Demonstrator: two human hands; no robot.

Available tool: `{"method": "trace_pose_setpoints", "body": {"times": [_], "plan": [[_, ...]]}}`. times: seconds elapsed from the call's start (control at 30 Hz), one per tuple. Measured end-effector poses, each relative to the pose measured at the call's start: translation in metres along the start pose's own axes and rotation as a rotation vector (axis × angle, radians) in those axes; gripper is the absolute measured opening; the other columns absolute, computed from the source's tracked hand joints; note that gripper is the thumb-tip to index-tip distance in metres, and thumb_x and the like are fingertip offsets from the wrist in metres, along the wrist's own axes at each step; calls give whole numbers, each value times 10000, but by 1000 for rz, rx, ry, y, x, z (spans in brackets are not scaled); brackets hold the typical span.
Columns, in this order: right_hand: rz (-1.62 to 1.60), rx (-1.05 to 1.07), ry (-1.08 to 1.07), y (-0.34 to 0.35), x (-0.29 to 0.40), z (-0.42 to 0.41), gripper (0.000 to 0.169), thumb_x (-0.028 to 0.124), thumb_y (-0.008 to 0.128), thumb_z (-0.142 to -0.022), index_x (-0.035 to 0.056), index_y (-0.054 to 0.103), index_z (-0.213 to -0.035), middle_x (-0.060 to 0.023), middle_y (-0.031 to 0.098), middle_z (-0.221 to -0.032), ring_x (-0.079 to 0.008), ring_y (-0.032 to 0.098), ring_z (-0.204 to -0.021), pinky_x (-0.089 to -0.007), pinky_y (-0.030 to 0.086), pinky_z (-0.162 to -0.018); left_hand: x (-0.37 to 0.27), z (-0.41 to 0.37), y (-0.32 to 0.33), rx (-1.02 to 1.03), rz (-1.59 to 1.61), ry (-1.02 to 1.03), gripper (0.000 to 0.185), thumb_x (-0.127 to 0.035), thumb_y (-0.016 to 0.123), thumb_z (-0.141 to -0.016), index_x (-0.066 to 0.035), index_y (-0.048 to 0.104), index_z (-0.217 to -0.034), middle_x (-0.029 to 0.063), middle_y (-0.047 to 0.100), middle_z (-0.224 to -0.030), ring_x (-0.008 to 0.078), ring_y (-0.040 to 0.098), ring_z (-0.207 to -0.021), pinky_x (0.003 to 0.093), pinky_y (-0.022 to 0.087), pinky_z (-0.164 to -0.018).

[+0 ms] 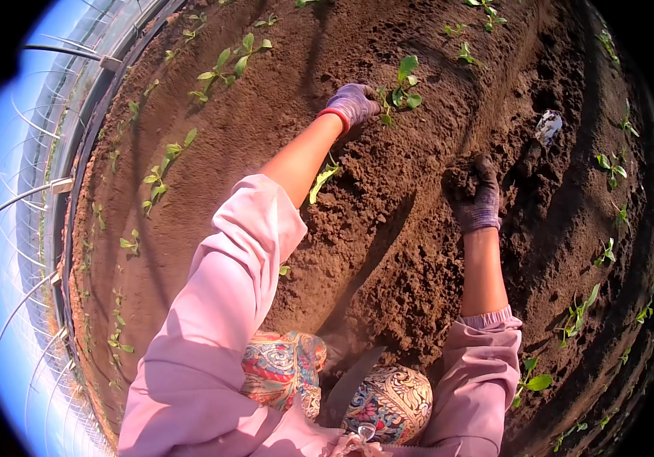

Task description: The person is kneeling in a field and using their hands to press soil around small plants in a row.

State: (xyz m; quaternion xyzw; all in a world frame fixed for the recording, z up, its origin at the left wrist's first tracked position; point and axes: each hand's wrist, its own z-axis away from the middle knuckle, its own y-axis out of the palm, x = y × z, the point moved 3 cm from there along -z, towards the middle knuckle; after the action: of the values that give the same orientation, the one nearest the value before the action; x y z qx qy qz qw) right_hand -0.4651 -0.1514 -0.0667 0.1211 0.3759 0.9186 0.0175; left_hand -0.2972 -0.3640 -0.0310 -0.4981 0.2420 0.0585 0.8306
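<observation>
My left hand (355, 107), in a purple knit glove with a red cuff, reaches to the base of a leafy green seedling (404, 91) on the soil; its fingertips are partly hidden, so I cannot tell whether they grip a stem. Lower and to the right, my right hand (475, 191), in a soiled purple glove, curls around a clump of dark soil (463, 180). Below my left forearm a pale green seedling (322, 181) leans on loose, crumbly soil (355, 188).
Rows of seedlings (158, 171) grow at the left, with more seedlings (577, 314) at the right. A white scrap (548, 127) lies in the furrow. My patterned knees (392, 400) are close below. Greenhouse hoops (13, 200) and a dark edge strip (70, 217) run along the far left.
</observation>
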Motion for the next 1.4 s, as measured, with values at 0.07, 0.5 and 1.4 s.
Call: {"method": "trace_pose_setpoints", "body": {"times": [0.07,0.5,1.4], "plan": [[105,2,-53,19,-4,-13,125,212,627,-786,120,560,-839,-31,531,-746,-211,515,-672,-365,490,-567,3,1,0,3,55,17,523,-301,674,-721,-54,528,-1159,127,570,-1113,238,544,-1017,322,411,-895],[1849,-22,-661,86,-40,-62,678,257,597,-739,132,297,-1334,-204,451,-1241,-344,448,-1129,-393,368,-935,28,-5,12,-43,275,78,396,-239,719,-698,-49,605,-1025,91,624,-986,178,569,-927,307,431,-836],[1878,218,-653,73,-44,-50,564,292,603,-755,160,411,-1268,-205,458,-1195,-339,494,-1061,-378,398,-912,15,10,1,54,-187,92,662,-249,732,-658,-84,453,-1235,148,571,-1105,274,557,-1001,341,440,-858]]}}
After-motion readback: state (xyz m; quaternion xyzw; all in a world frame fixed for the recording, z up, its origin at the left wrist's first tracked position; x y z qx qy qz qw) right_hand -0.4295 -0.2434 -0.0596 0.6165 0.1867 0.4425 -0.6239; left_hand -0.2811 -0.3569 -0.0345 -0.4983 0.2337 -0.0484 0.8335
